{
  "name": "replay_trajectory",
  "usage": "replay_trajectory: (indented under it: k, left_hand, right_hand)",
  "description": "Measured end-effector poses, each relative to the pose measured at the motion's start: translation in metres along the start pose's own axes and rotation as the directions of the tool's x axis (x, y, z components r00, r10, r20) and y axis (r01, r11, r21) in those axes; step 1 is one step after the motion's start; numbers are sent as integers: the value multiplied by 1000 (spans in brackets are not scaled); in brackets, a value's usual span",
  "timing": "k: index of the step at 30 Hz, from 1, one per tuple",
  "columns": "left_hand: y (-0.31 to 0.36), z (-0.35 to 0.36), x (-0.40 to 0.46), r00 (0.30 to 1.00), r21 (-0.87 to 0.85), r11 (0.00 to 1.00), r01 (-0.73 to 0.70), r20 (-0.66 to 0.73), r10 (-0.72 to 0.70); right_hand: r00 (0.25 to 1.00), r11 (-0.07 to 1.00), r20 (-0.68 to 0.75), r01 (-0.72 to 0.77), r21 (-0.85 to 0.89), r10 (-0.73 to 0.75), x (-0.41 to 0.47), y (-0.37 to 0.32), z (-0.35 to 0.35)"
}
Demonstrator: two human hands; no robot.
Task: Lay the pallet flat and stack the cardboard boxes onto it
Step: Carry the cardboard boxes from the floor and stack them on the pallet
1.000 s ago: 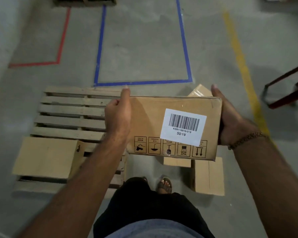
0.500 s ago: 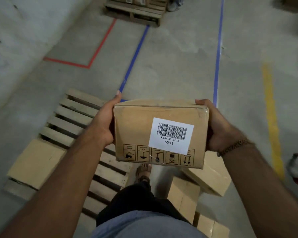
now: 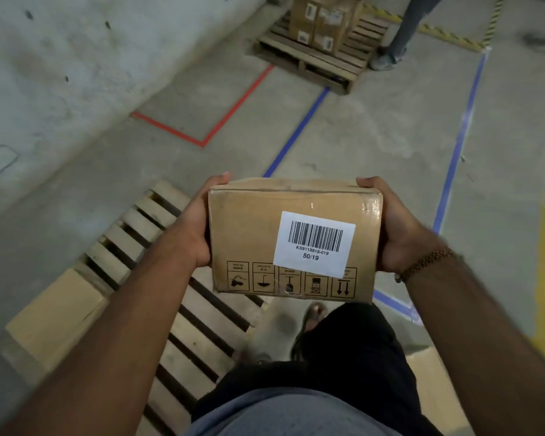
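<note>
Held the barcoded cardboard box [image 3: 293, 240] clamped between left hand [image 3: 195, 234] and right hand [image 3: 397, 228], fingers wrapped round its ends, carried above the flat wooden pallet [image 3: 129, 243]; probably for even support.

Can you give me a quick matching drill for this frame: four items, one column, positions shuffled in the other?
Items:
1. barcoded box
2. plain box
3. near pallet
4. far pallet

Positions:
A. flat on the floor, lower left
B. at the top, carrying stacked boxes
C. held between left hand and right hand
D. resting on the near pallet's corner

Pairs: 1-C, 2-D, 3-A, 4-B
</note>
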State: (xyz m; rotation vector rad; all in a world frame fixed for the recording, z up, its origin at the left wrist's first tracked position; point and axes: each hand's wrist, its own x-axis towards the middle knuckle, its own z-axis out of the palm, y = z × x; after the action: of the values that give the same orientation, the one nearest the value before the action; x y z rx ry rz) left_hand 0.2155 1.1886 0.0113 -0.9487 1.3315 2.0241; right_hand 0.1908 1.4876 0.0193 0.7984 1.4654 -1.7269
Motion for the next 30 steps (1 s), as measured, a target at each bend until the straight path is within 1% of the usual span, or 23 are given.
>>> replay_trajectory:
  k: [6, 9, 13, 15, 18, 23, 26, 30]
  left_hand:
    - [47, 41, 72, 991, -158, 983, -94, -105, 78]
    - [77, 73, 112, 978, -280, 950, -138, -190, 86]
    - [111, 105, 149, 941, -396, 889, -232, -322, 102]
    - [128, 114, 161, 926, -467, 840, -276, -363, 102]
    - [153, 118, 171, 899, -519, 781, -349, -421, 122]
    - [196, 97, 193, 837, -558, 681, -474, -526, 152]
    - [223, 75, 212, 794, -562, 629, -537, -589, 152]
    - [265, 40, 230, 717, -542, 573, -614, -687, 118]
  right_hand:
    - [997, 985, 51, 68, -161, -61, 85, -102, -15]
    - [982, 959, 174, 122, -254, -79, 133, -170, -26]
    - [958, 894, 276, 191, -405, -79, 187, -257, -20]
    - [937, 898, 342, 208, -388, -70, 207, -290, -9]
    - [902, 900, 426, 241, -362, -70, 231, -330, 24]
    - [854, 863, 519, 296, -410, -47, 278, -383, 92]
    - [807, 850, 590, 301, -431, 13, 315, -412, 143]
    - [772, 806, 629, 317, -500, 87, 362, -445, 221]
